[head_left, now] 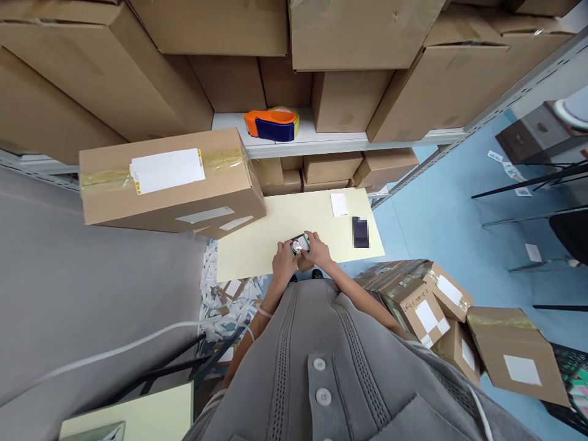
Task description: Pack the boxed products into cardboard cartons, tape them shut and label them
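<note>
Near the front edge of the pale yellow table (285, 226), my left hand (283, 263) and my right hand (318, 250) meet around one small object (301, 243). It has a shiny silver round part, a white face and dark green edges; its exact kind is too small to tell. Fingers of both hands grip its sides. A small brown piece (305, 263) shows just below it, between the hands; whether it is held is unclear. Right of my right hand, a dark, pixelated rectangular item (361, 233) lies on the table, with a white card (339, 204) behind it.
A large taped carton (169, 208) stands at the table's left. Behind, the shelf (316, 139) bears cartons and an orange-and-blue tape dispenser (272, 125). Taped cartons (413, 300) are stacked on the floor at right. Paper scraps (215, 318) lie below left.
</note>
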Demonstrator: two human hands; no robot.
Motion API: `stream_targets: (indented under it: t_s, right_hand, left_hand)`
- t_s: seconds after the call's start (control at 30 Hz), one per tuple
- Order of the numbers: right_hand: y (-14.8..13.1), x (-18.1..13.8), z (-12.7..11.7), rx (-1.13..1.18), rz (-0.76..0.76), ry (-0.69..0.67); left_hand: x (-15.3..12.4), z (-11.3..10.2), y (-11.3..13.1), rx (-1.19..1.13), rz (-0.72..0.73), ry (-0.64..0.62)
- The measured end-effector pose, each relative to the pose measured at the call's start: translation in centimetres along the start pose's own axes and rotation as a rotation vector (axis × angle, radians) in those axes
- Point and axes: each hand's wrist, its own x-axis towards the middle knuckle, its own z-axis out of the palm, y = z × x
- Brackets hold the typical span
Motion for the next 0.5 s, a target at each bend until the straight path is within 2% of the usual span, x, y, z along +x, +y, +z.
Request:
stream_targets:
  t_s: [0.13, 0.27, 0.33, 0.43, 0.5]
  right_hand:
    - [0.2, -0.3, -0.2, -0.031, -0.021, 0.048]
    - [2.2, 0.5, -0.3, 0.108, -0.041, 0.081]
    - [3.2, 0.8, -0.4, 0.175, -0.078, 0.142]
    - [3.6, 0.8, -0.6, 0.076, -0.209, 0.280]
    - [2.9, 0.6, -0.8, -0.078, -0.349, 0.283]
  left_hand:
    - [0.2, -0.1, 0.4, 0.045, 0.017, -0.030]
    - [0.3, 0.2, -0.1, 0.026, 0.023, 0.002]
    - [0.3, 0.4, -0.5, -0.004, 0.043, 0.025]
    - [0.5, 0.9, -1.1, -0.047, 0.089, 0.058]
    - [0.7, 1.1, -1.3, -0.075, 0.121, 0.071]
